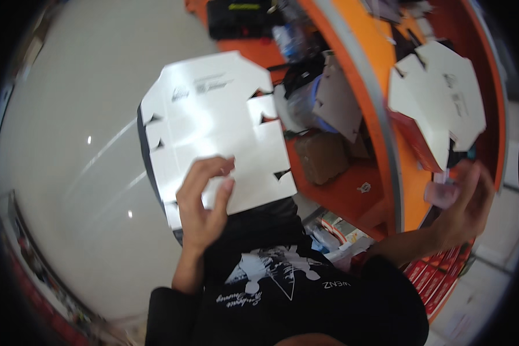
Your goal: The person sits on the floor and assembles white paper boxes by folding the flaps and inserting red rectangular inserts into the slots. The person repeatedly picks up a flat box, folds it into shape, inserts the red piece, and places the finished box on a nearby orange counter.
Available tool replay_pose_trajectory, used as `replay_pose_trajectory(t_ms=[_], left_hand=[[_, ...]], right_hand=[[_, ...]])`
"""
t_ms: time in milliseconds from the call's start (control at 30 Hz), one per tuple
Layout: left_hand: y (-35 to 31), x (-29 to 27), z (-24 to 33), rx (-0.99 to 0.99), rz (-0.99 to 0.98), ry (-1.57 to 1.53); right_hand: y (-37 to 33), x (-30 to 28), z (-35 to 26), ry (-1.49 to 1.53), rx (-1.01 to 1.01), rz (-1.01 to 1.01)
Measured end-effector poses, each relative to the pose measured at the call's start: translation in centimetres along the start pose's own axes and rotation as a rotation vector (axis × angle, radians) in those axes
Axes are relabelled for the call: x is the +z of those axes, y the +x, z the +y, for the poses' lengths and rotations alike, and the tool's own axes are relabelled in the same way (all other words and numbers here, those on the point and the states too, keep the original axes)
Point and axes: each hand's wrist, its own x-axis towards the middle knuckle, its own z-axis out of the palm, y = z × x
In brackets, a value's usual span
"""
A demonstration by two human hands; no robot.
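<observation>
A flat, die-cut white cardboard sheet [219, 132] with fold lines, notches and small print lies across my lap. Over its near left part is my left hand [204, 199], fingers bent and thumb held apart, with nothing visible between them. My right hand [467, 205] is off to the right by the orange shelf, smeared by motion. Beside its fingers is a small pinkish, translucent object [442, 195]; whether the hand touches it I cannot tell. Just beyond, a second white cardboard piece [438, 95], partly folded with a red side, rests on the shelf top.
The orange shelf unit [351, 196] with a grey edge curves along my right. Its lower level holds a brown box [321, 157], plastic-wrapped items and a black case [241, 18]. Red packages [438, 282] lie low at the right. Glossy pale floor [92, 115] spans the left.
</observation>
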Motion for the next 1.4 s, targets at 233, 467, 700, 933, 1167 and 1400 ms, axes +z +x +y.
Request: replay_pose_trajectory(t_ms=[233, 467, 700, 933, 1167, 1400], left_hand=[[-1.5, -0.5, -1.8, -0.236, 0.136, -0.118], [-1.5, 1.1, -1.9, -0.292, 0.043, -0.122], [-0.3, 3.5, -1.6, -0.415, -0.046, -0.297], [0.1, 1.0, 3.1, -0.504, 0.012, -0.542], [1.1, -0.7, 3.1, -0.319, 0.371, -0.678], [2.3, 3.2, 0.8, -0.438, 0.241, -0.618]], right_hand=[[-16.3, 18.3, -0.5, 0.153, -0.152, -0.849], [-17.1, 18.9, 0.4, 0.508, 0.065, -0.825], [-15.2, 15.6, -2.8, 0.421, -0.174, -0.757], [-11.2, 10.5, -10.0, 0.643, -0.624, -0.872], [-12.0, 9.8, -8.0, 1.091, -0.166, -0.863], [-16.0, 11.7, -6.2, 1.007, 0.019, -0.579]])
